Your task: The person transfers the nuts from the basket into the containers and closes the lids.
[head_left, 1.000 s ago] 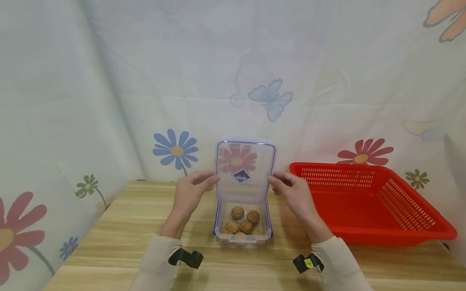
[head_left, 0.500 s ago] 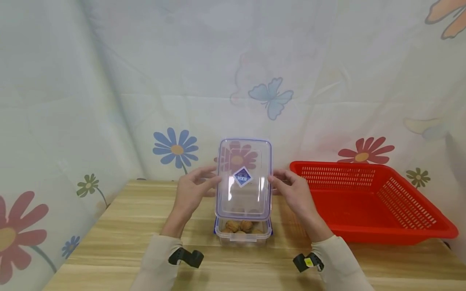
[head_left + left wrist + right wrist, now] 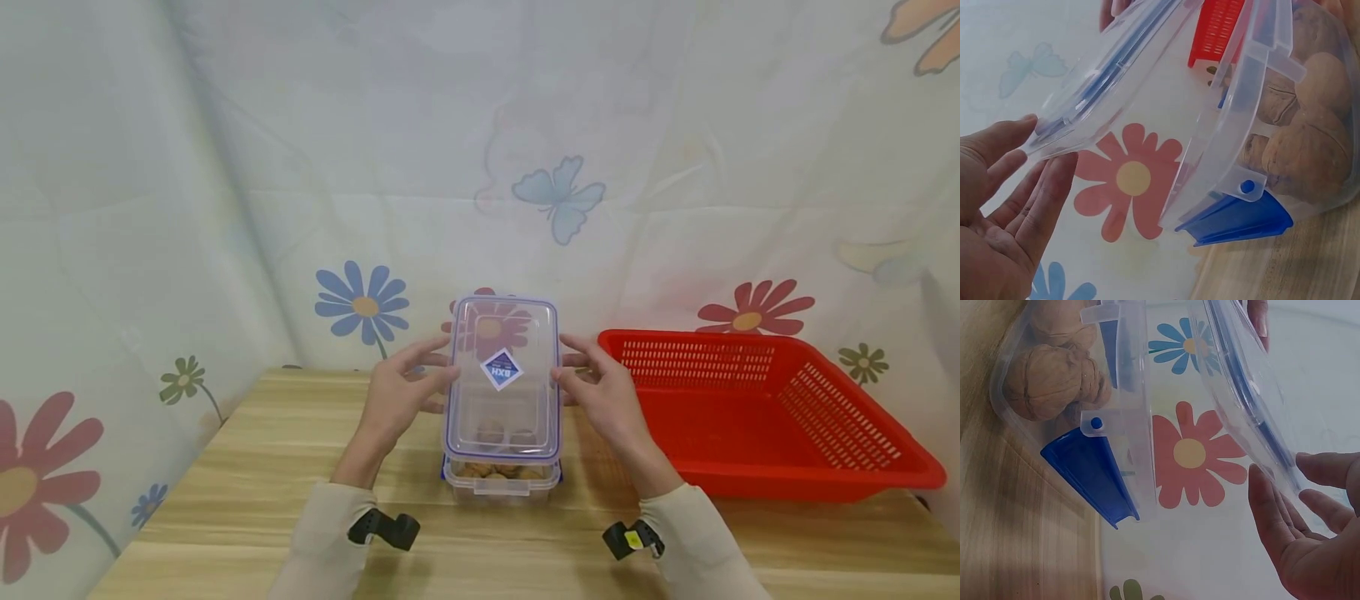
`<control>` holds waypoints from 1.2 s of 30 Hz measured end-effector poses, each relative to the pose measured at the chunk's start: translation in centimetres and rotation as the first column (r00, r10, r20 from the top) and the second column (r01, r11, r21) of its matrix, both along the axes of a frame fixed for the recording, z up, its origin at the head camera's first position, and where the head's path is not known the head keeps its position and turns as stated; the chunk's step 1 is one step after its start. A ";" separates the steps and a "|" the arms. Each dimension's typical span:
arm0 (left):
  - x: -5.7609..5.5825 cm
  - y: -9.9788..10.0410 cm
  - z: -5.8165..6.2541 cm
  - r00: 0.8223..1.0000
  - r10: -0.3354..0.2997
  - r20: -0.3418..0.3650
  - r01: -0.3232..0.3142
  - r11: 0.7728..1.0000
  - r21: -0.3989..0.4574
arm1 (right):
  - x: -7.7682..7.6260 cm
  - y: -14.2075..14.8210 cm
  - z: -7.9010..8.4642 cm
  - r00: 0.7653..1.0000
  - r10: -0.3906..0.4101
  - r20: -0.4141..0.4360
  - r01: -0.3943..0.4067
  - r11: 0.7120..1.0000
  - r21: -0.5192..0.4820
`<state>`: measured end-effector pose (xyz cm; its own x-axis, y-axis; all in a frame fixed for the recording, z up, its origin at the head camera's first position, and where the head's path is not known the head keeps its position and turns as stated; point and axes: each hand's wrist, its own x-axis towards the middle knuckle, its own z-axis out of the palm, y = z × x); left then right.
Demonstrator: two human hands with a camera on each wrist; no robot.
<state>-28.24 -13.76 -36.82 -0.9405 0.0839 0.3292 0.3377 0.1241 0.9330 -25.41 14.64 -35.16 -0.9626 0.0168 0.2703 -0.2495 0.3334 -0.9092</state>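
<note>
A clear plastic lid (image 3: 504, 417) with a purple-blue seal and a diamond-shaped label slants over the clear food container (image 3: 501, 490). My left hand (image 3: 397, 400) pinches the lid's left edge between thumb and fingers, and my right hand (image 3: 603, 400) pinches the right edge likewise. Inside the container lie several walnuts (image 3: 1310, 150), partly seen through the lid in the head view. Both wrist views show a gap between lid and container rim. Blue side clips (image 3: 1091, 475) on the container hang swung outward.
A red slotted plastic basket (image 3: 720, 433) stands to the right on the wooden table (image 3: 262, 475). Behind the table hangs a white cloth (image 3: 420, 167) printed with flowers and butterflies. Each wrist wears a black strap with a small camera.
The lid's lower edge has come toward me and down, from behind the walnuts to over the container's front part. My hands stay at its sides, and the label now faces me more plainly.
</note>
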 end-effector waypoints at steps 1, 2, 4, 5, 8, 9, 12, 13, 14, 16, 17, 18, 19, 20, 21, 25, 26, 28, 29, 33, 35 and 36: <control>0.0 0.0 0.0 1.000 -0.003 0.000 0.003 1.000 0.000 | 0.0 0.0 -0.1 1.000 -0.001 0.001 0.001 1.000 0.003; 0.0 0.0 0.0 1.000 -0.005 0.000 0.005 1.000 -0.001 | 0.0 -0.1 -0.1 1.000 -0.004 0.003 0.004 1.000 0.006; 0.0 0.0 -0.1 1.000 -0.004 0.005 0.004 1.000 -0.003 | 0.0 -0.1 -0.2 1.000 -0.009 0.006 0.009 1.000 0.015; 0.0 0.0 -0.1 1.000 -0.001 0.011 0.002 1.000 -0.006 | -0.1 -0.1 -0.3 1.000 -0.010 0.009 0.010 1.000 0.020; 0.0 0.1 -0.3 0.999 0.014 0.043 -0.013 1.000 -0.018 | -0.2 -0.1 -0.4 1.000 -0.014 0.018 0.013 0.999 0.038; 0.0 0.1 -0.3 0.998 0.020 0.056 -0.019 1.000 -0.021 | -0.3 -0.1 -0.4 1.000 -0.013 0.021 0.012 0.999 0.046; 0.0 0.2 -0.5 0.995 0.027 0.096 -0.025 0.999 -0.021 | -0.4 -0.1 -0.5 0.999 -0.014 0.038 0.011 0.998 0.066; 0.0 0.2 -0.6 0.994 0.026 0.107 -0.024 1.000 -0.019 | -0.4 -0.1 -0.6 0.999 -0.013 0.045 0.010 0.997 0.072; -0.1 0.2 -0.6 0.993 0.023 0.115 -0.021 1.000 -0.017 | -0.4 -0.1 -0.6 0.999 -0.013 0.052 0.009 0.997 0.078; -0.1 0.3 -0.7 0.992 0.013 0.128 -0.011 1.000 -0.015 | -0.5 -0.2 -0.7 0.997 -0.018 0.069 0.012 0.996 0.088; -0.2 0.3 -0.8 0.991 0.009 0.134 -0.007 1.000 -0.015 | -0.6 -0.2 -0.8 0.997 -0.020 0.077 0.013 0.996 0.092; -0.1 0.3 -0.8 0.990 0.007 0.143 -0.005 1.000 -0.019 | -0.6 -0.2 -0.8 0.996 -0.022 0.086 0.013 0.995 0.097; -0.1 0.3 -0.8 0.988 0.005 0.151 -0.001 1.000 -0.022 | -0.7 -0.2 -0.9 0.995 -0.022 0.096 0.012 0.995 0.103; -0.1 0.3 -0.8 0.987 0.003 0.161 0.001 1.000 -0.023 | -0.7 -0.3 -1.0 0.994 -0.023 0.105 0.012 0.994 0.107; -0.1 0.4 -0.8 0.985 0.005 0.173 -0.001 1.000 -0.026 | -0.7 -0.3 -1.0 0.993 -0.026 0.113 0.013 0.994 0.113; -0.1 0.5 -1.0 0.978 0.016 0.206 -0.006 0.999 -0.049 | -0.9 -0.4 -1.4 0.991 -0.030 0.131 0.014 0.992 0.125; -0.2 0.5 -1.0 0.977 0.019 0.211 -0.008 0.999 -0.053 | -1.0 -0.5 -1.5 0.991 -0.033 0.132 0.016 0.992 0.126; -0.2 0.6 -1.2 0.977 0.021 0.213 -0.007 0.998 -0.066 | -1.1 -0.6 -1.7 0.991 -0.035 0.132 0.017 0.991 0.132; -0.2 0.6 -1.3 0.976 0.021 0.215 -0.006 0.998 -0.069 | -1.1 -0.7 -1.8 0.990 -0.037 0.137 0.018 0.990 0.137; -0.3 0.7 -1.5 0.975 0.021 0.220 -0.003 0.997 -0.082 | -1.3 -0.9 -2.2 0.987 -0.041 0.157 0.017 0.988 0.156; -0.3 0.8 -1.7 0.975 0.021 0.223 -0.002 0.996 -0.086 | -1.4 -1.0 -2.4 0.986 -0.042 0.164 0.015 0.986 0.163; -0.3 0.8 -1.7 0.975 0.024 0.223 -0.004 0.996 -0.089 | -1.4 -1.0 -2.5 0.986 -0.039 0.164 0.011 0.986 0.166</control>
<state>-28.52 -12.97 -38.53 -0.9907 0.0897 0.1027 0.1198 0.2119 0.9699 -26.79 13.61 -37.62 -0.9942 0.0102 0.1075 -0.0890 0.4853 -0.8698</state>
